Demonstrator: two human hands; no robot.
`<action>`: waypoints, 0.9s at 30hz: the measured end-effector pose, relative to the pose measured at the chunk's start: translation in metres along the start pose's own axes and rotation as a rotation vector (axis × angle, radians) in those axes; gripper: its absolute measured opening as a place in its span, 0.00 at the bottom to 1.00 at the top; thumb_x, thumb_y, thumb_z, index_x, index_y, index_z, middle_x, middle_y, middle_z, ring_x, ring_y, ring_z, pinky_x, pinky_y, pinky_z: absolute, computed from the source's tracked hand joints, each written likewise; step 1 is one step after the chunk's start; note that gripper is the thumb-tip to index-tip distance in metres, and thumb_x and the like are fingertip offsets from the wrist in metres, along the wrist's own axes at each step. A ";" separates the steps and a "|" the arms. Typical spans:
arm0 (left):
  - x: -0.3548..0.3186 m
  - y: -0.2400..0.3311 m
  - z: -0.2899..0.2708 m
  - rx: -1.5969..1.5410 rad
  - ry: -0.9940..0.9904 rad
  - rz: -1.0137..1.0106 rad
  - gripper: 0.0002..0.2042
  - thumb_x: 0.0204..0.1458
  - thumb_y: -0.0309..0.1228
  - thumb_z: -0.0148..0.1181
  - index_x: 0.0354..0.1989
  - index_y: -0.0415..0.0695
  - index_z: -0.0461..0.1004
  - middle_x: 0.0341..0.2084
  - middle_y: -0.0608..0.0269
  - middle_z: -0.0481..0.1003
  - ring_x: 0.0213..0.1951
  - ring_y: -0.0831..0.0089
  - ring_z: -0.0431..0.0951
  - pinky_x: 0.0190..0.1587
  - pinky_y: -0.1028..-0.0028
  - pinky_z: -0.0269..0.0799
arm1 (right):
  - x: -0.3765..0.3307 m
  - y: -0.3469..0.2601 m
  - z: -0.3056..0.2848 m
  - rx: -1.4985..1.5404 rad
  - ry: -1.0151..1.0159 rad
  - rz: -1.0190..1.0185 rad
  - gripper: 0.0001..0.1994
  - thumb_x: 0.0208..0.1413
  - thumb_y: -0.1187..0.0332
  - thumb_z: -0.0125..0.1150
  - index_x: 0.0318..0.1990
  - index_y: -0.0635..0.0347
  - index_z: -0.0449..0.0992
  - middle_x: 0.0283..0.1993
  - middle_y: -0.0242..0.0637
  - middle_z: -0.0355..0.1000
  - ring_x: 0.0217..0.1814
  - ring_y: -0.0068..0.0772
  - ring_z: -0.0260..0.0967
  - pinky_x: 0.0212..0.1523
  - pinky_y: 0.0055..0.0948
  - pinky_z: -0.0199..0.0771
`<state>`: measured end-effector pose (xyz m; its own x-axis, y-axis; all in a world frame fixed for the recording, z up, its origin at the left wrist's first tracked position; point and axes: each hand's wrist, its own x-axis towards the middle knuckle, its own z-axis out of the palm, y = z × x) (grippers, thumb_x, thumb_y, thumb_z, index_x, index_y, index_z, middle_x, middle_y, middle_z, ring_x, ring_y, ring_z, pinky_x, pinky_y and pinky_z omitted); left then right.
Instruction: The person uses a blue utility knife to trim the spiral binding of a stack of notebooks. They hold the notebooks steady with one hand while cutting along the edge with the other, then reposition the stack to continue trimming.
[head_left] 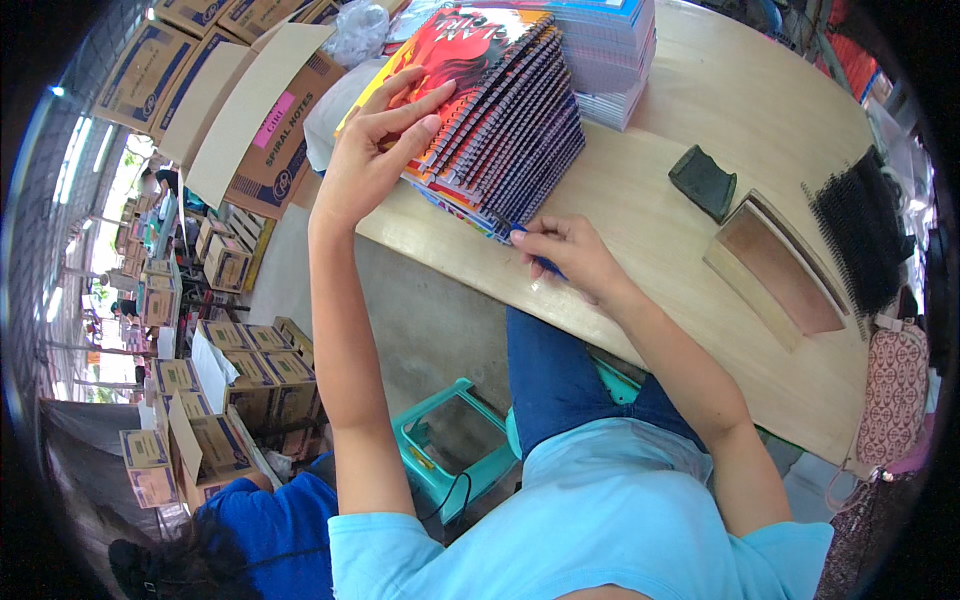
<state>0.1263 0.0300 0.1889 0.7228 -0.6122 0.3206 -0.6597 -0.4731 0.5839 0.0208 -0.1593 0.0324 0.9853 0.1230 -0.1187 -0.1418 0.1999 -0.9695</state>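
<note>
My left hand [372,145] lies spread on a stack of notebooks [490,120], red-and-yellow on top, dark-coiled; my right hand [572,252] pinches a blue object [549,267].

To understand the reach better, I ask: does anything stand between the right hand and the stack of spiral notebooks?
Only the small blue object held in the right hand, near the bottom corner of the spiral notebooks; nothing else visible stands between.

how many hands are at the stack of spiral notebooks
2: the left hand lies on top of the notebook stack, and the right hand is by its lower corner, pinching a blue object.
</note>
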 end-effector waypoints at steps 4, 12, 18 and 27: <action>0.000 0.002 0.000 -0.027 -0.005 -0.014 0.18 0.59 0.36 0.55 0.57 0.48 0.73 0.63 0.51 0.62 0.64 0.64 0.62 0.63 0.66 0.57 | -0.007 0.006 0.005 -0.579 0.345 -0.589 0.19 0.47 0.55 0.68 0.33 0.65 0.74 0.28 0.44 0.74 0.30 0.47 0.73 0.32 0.39 0.72; 0.000 0.000 0.000 -0.021 -0.006 -0.017 0.18 0.59 0.36 0.54 0.57 0.48 0.73 0.64 0.53 0.61 0.63 0.65 0.62 0.63 0.67 0.56 | -0.003 0.008 0.002 -0.272 0.133 -0.207 0.18 0.48 0.55 0.67 0.33 0.64 0.75 0.26 0.42 0.74 0.27 0.48 0.73 0.26 0.36 0.70; 0.001 0.001 0.001 -0.014 -0.005 -0.013 0.18 0.59 0.36 0.54 0.57 0.48 0.73 0.64 0.53 0.61 0.63 0.65 0.62 0.63 0.67 0.56 | -0.004 0.016 0.004 -0.501 0.325 -0.610 0.19 0.49 0.57 0.67 0.36 0.67 0.74 0.34 0.48 0.74 0.32 0.45 0.75 0.27 0.33 0.72; 0.001 -0.003 0.003 -0.007 0.074 0.027 0.16 0.56 0.37 0.59 0.52 0.50 0.77 0.59 0.53 0.67 0.54 0.67 0.72 0.53 0.71 0.69 | -0.015 0.001 0.002 -0.485 0.217 -0.336 0.21 0.45 0.58 0.69 0.42 0.63 0.73 0.41 0.49 0.71 0.42 0.52 0.73 0.43 0.45 0.72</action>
<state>0.1285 0.0289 0.1855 0.7179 -0.5762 0.3906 -0.6782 -0.4525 0.5790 0.0061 -0.1590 0.0341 0.9727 -0.0805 0.2178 0.1881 -0.2769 -0.9423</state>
